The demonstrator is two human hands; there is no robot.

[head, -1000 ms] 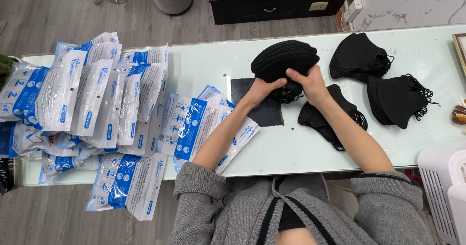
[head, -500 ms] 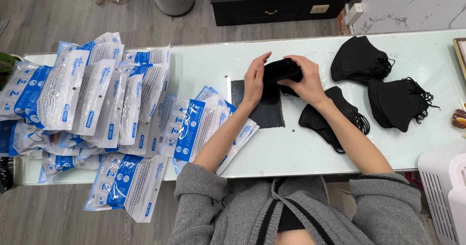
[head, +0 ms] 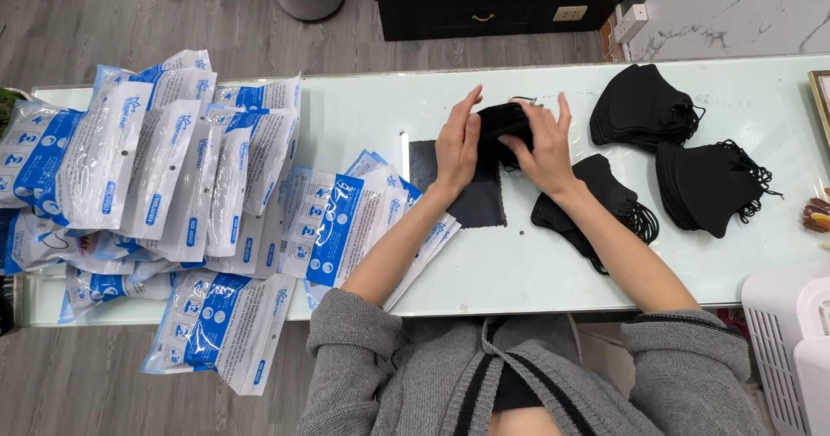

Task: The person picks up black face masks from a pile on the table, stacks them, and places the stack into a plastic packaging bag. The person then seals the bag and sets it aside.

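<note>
A folded stack of black face masks point(head: 503, 125) is pressed between my two hands above the middle of a pale glass table point(head: 363, 116). My left hand point(head: 456, 144) flattens its left side with fingers extended upward. My right hand point(head: 543, 146) squeezes its right side. Under the hands lies a flat black square sheet point(head: 474, 198). Another small pile of black masks point(head: 596, 203) lies just right of my right wrist.
Two more piles of black masks point(head: 640, 108) point(head: 711, 185) sit at the right. Blue-and-white plastic mask pouches are heaped at the left point(head: 156, 159), with some point(head: 333, 224) beside my left forearm. A white ribbed appliance point(head: 791, 350) stands at lower right.
The mask stack, held wide and bulging a second ago, has been squeezed narrower between my hands. Both hands have turned upright against its sides.
</note>
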